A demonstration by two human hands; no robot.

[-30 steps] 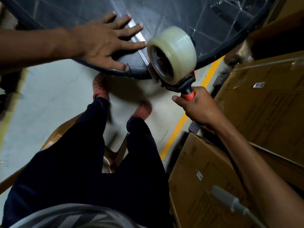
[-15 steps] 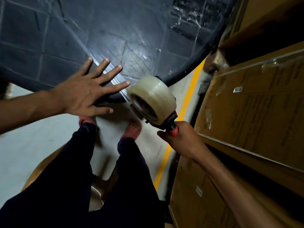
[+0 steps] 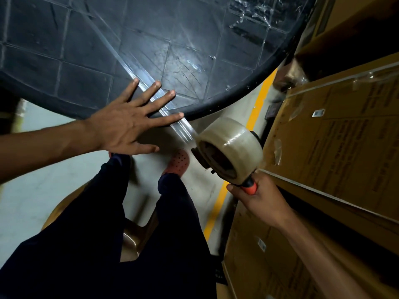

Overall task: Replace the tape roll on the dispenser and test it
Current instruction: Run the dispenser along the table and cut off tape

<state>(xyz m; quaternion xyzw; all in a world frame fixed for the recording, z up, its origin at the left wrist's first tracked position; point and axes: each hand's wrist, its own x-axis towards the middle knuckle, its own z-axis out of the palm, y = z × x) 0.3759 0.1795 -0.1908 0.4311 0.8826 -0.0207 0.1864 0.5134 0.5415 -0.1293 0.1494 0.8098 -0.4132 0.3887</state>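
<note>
My right hand [image 3: 258,199] grips the orange handle of the tape dispenser [image 3: 248,185], which carries a full roll of clear tape [image 3: 232,145]. The dispenser hangs just off the near edge of the round black table [image 3: 216,106]. A strip of clear tape [image 3: 181,128] runs from the roll up across the table edge and along the tabletop. My left hand [image 3: 127,124] lies flat with fingers spread on the table edge, pressing on that strip.
Stacked cardboard boxes [image 3: 336,143] fill the right side, close to the dispenser. A yellow floor line [image 3: 218,210] runs beside them. My legs in dark trousers, red clogs [image 3: 178,162] and a brown chair [image 3: 131,238] are below.
The dispenser has been pulled back off the table edge toward me and to the right, drawing out a longer strip of tape. My left hand stays flat on the table edge.
</note>
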